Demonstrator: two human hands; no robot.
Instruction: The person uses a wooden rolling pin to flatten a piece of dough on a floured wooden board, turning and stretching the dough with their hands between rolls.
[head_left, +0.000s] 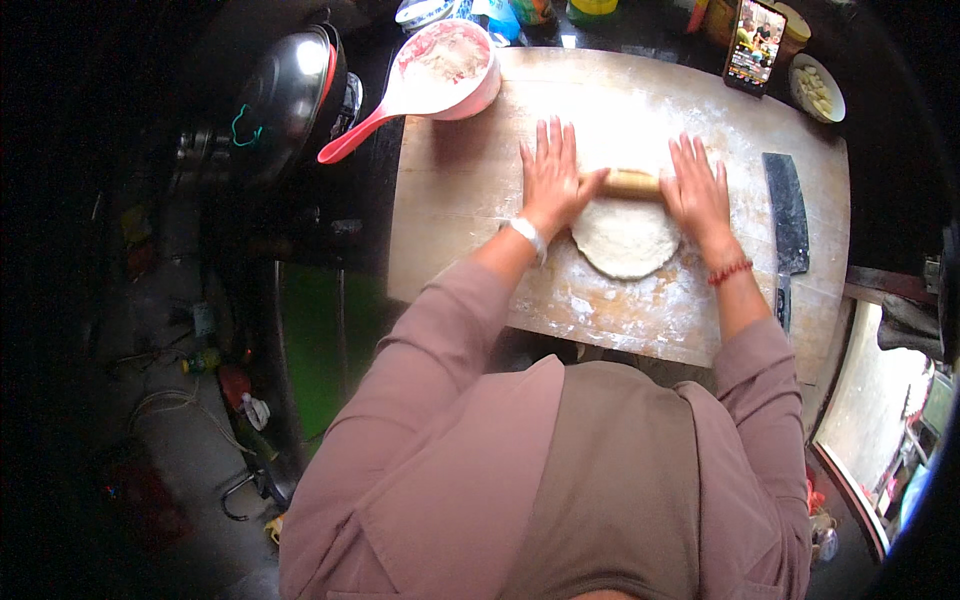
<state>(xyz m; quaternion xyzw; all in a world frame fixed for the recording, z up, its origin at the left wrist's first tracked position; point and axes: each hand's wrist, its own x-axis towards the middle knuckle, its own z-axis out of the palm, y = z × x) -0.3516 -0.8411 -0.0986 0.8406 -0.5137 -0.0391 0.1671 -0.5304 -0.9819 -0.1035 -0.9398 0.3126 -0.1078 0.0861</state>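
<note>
A wooden rolling pin (631, 181) lies across the far part of a round, flattened piece of dough (626, 236). My left hand (553, 176) rests palm down over the pin's left end, its fingers stretched forward and its thumb along the pin. Over the right end lies my right hand (697, 187), also flat with fingers extended. Both palms hide the pin's ends, and neither hand's fingers curl around it. Under the dough is a floured wooden board (450, 247). The dough's near edge is rounded and slightly uneven.
A cleaver (787, 214) lies on the board's right side. At the back left stands a pink-handled scoop (442, 67) holding flour. A phone (756, 46) with a lit screen leans beside a bowl of pale pieces (817, 90). A lidded pan (281, 105) is at left.
</note>
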